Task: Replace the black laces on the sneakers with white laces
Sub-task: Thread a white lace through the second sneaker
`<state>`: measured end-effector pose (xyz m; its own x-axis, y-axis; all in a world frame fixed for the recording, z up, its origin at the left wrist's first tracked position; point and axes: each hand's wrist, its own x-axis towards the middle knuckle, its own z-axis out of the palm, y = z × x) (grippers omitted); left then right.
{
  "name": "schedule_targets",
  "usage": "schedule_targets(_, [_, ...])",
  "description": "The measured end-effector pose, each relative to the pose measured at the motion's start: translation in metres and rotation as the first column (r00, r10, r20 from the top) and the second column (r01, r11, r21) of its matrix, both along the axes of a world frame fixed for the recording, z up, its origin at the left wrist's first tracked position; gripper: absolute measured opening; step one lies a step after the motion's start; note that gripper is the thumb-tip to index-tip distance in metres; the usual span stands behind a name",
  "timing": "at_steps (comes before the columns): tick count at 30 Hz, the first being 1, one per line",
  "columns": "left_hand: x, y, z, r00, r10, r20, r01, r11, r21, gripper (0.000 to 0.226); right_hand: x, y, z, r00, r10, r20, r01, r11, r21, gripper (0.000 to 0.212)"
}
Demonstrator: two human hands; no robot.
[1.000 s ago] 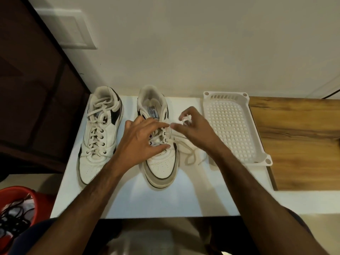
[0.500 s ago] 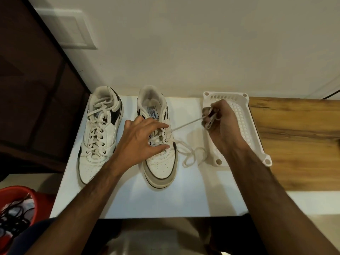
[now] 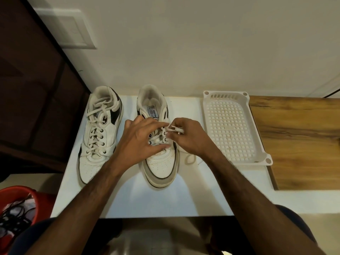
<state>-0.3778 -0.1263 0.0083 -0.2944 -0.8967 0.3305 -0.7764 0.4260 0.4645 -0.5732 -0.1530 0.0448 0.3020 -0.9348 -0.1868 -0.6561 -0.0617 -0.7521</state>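
Table [image 3: 147, 199]: white top carrying both sneakers and part of the tray; a wooden surface [image 3: 298, 140] adjoins it on the right.
Tray [image 3: 207, 126]: white perforated plastic, lying across the edge of the white top and the wood; nothing shows inside it.
Bucket [image 3: 22, 190]: red, low at the left edge beside the table; tangled black laces [image 3: 12, 218] lie inside.
Left sneaker [image 3: 100, 137]: white with black trim, fully threaded with a white lace.
Right sneaker [image 3: 158, 162]: beside it, toe toward the person, only partly threaded.
Left hand [image 3: 141, 140]: rests on the right sneaker's eyelet area, fingers loosely spread, thumb against the upper; gripping nothing.
Right hand [image 3: 189, 138]: just beside the sneaker's right eyelets, fingers curled, pinching the white lace [image 3: 175, 129].
Lace slack: a loop [image 3: 190, 159] lies on the table right of the sneaker.
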Motion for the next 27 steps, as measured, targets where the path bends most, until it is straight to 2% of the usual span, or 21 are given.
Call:
schedule_targets(1, [0.0,0.0,0.0,1.0,0.004,0.003,-0.004,1.0,-0.001,0.065,-0.001,-0.001,0.002,0.997,-0.044,0.056,0.043,0.999,0.026,0.008])
schedule_targets(2, [0.0,0.0,0.0,1.0,0.007,0.006,-0.007,1.0,0.0,0.063,-0.003,-0.002,0.005,0.977,-0.115,0.177,0.103,0.992,0.073,0.008])
schedule_targets(3, [0.0,0.0,0.0,1.0,0.011,0.005,-0.011,1.0,-0.002,0.063,-0.007,-0.005,0.009,0.912,-0.206,0.354,0.166,0.976,0.141,0.008])
schedule_targets(4, [0.0,0.0,0.0,1.0,0.012,0.003,-0.012,1.0,-0.005,0.063,-0.011,-0.009,0.013,0.769,-0.308,0.561,0.209,0.949,0.235,0.009])
schedule_targets(5, [0.0,0.0,0.0,1.0,0.009,0.001,-0.009,1.0,-0.006,0.062,-0.016,-0.011,0.019,0.542,-0.406,0.736,0.205,0.913,0.352,0.011])
schedule_targets(6, [0.0,0.0,0.0,1.0,0.008,-0.001,-0.008,1.0,-0.005,0.062,-0.019,-0.012,0.022,0.319,-0.489,0.812,0.17,0.872,0.458,0.011])
schedule_targets(7, [0.0,0.0,0.001,1.0,0.009,0.0,-0.009,1.0,-0.005,0.062,-0.021,-0.011,0.023,0.197,-0.546,0.815,0.154,0.838,0.524,0.009])
schedule_targets(8, [0.0,0.0,0.001,1.0,0.01,0.003,-0.01,1.0,-0.004,0.062,-0.021,-0.011,0.023,0.231,-0.574,0.785,0.187,0.818,0.544,0.006])
schedule_targets(9, [0.0,0.0,0.001,1.0,0.013,0.007,-0.013,1.0,-0.002,0.062,-0.02,-0.009,0.022,0.424,-0.55,0.719,0.253,0.834,0.489,0.01])
schedule_targets(10, [0.0,0.0,0.001,1.0,0.016,0.012,-0.016,1.0,0.002,0.062,-0.019,-0.008,0.019,0.676,-0.457,0.578,0.286,0.886,0.365,0.02])
schedule_targets(11, [0.0,0.0,0.001,1.0,0.02,0.014,-0.02,1.0,0.004,0.063,-0.018,-0.005,0.016,0.861,-0.321,0.394,0.246,0.942,0.231,0.027])
schedule_targets(12, [-0.001,0.0,0.001,1.0,0.023,0.015,-0.023,1.0,0.002,0.063,-0.017,-0.004,0.013,0.961,-0.172,0.215,0.148,0.981,0.123,0.029])
schedule_targets(13, [-0.001,0.0,0.001,1.0,0.026,0.013,-0.026,1.0,0.002,0.063,-0.014,-0.004,0.01,0.996,-0.052,0.078,0.046,0.996,0.071,0.028])
schedule_targets(15, [-0.001,0.0,0.001,1.0,0.029,0.009,-0.029,1.0,0.002,0.063,-0.01,-0.003,0.006,0.997,0.058,-0.056,-0.054,0.997,0.058,0.023])
schedule_targets(17, [-0.001,-0.001,0.001,1.0,0.029,0.007,-0.029,1.0,0.004,0.063,-0.008,-0.003,0.004,0.997,0.062,-0.055,-0.06,0.998,0.034,0.017])
schedule_targets(19, [-0.002,-0.001,0.001,1.0,0.025,0.012,-0.025,1.0,0.006,0.063,-0.012,-0.003,0.009,0.987,-0.001,0.158,-0.009,0.998,0.061,0.012])
schedule_targets(21, [-0.002,-0.001,0.002,0.999,0.027,0.02,-0.027,1.0,0.008,0.063,-0.014,-0.003,0.013,0.9,-0.121,0.419,0.064,0.987,0.146,0.014])
schedule_targets(22, [-0.001,-0.001,0.002,0.999,0.028,0.026,-0.028,1.0,0.007,0.063,-0.014,-0.002,0.013,0.853,-0.165,0.495,0.081,0.979,0.187,0.013])
schedule_targets(24, [-0.001,-0.001,0.003,0.999,0.023,0.043,-0.023,1.0,0.002,0.062,-0.008,0.0,0.008,0.81,-0.205,0.549,0.099,0.971,0.216,0.012])
schedule_targets(27, [0.0,-0.002,0.004,0.996,-0.004,0.091,0.003,1.0,0.01,0.062,0.002,0.0,0.003,0.85,-0.212,0.482,0.13,0.972,0.197,0.018])
